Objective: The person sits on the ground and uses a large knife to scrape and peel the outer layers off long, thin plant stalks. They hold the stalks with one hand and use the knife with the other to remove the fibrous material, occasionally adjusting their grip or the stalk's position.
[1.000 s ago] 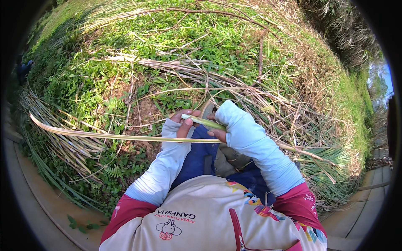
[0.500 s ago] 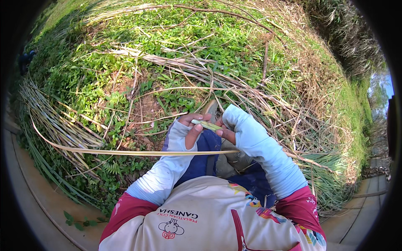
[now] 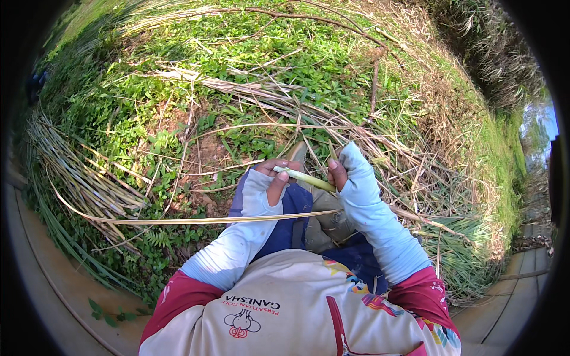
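Note:
My left hand (image 3: 275, 177) is closed on the pale, whitish-green end of a short plant stalk (image 3: 310, 180), thumb on its near side. The stalk slants across my lap toward my right hand (image 3: 338, 174), which is closed with the thumb raised at the stalk's greener end. A narrow greenish strip (image 3: 332, 151) sticks up from the right hand's grip; it looks like a peeled piece of leaf sheath. One long, dry yellowish leaf (image 3: 196, 221) runs from the left across my left forearm and ends just below the right hand.
A bundle of cut stalks (image 3: 83, 175) lies at the left. Dry stems and leaves (image 3: 261, 92) lie across the green weeds ahead, with a heap of cut green leaves (image 3: 469, 255) at the right. A thin branch (image 3: 320, 19) arches at the far side.
My right hand has moved right and slightly up from the left hand, exposing more of the stalk. A strip now stands up from its grip. The left hand has barely moved.

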`<state>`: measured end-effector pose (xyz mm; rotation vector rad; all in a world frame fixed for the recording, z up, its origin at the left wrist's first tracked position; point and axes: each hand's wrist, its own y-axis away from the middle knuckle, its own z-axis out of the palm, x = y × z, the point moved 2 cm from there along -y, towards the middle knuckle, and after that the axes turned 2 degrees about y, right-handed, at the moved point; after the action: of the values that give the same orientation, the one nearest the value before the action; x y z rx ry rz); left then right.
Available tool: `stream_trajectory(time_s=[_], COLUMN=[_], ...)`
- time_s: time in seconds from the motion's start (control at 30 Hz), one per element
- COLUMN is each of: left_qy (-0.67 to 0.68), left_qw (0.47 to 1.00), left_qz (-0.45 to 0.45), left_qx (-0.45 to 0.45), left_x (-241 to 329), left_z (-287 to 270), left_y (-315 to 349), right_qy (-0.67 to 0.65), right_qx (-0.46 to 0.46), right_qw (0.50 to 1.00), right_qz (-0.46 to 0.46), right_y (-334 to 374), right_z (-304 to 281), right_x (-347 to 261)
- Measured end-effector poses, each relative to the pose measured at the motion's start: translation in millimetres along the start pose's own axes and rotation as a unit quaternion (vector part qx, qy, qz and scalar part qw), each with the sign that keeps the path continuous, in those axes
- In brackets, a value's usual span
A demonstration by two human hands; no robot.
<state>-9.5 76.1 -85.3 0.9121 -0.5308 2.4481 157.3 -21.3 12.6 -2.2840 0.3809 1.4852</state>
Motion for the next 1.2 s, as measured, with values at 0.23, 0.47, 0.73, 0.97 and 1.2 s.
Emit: stream_trajectory(time_s=[0.23, 0.47, 0.73, 0.97, 1.2], left_qy=[-0.010, -0.270, -0.642, -0.735, -0.758], left_qw=[0.994, 0.942, 0.632, 0.504, 0.466], left_qz=[-0.030, -0.197, -0.248, -0.150, -0.094], left_qx=[0.104, -0.020, -0.356, -0.428, -0.447], left_x=[-8.0, 9.8, 50.5, 19.9, -7.4], left_z=[-42.5, -70.9, 30.4, 53.3, 106.9], left_y=[-9.1, -39.2, -53.9, -41.2, -16.3], right_qy=[-0.212, 0.377, 0.524, 0.284, 0.287], right_qx=[0.252, 0.430, 0.447, 0.429, 0.389], right_qw=[0.943, 0.810, 0.725, 0.674, 0.676], right_qz=[0.054, 0.132, 0.035, 0.530, 0.557], right_y=[-37.7, 102.4, 371.3, 481.1, 392.2], right_z=[-102.7, -360.3, -178.8, -103.9, -144.1], right_x=[39.9, 142.9, 144.1, 201.3, 234.0])
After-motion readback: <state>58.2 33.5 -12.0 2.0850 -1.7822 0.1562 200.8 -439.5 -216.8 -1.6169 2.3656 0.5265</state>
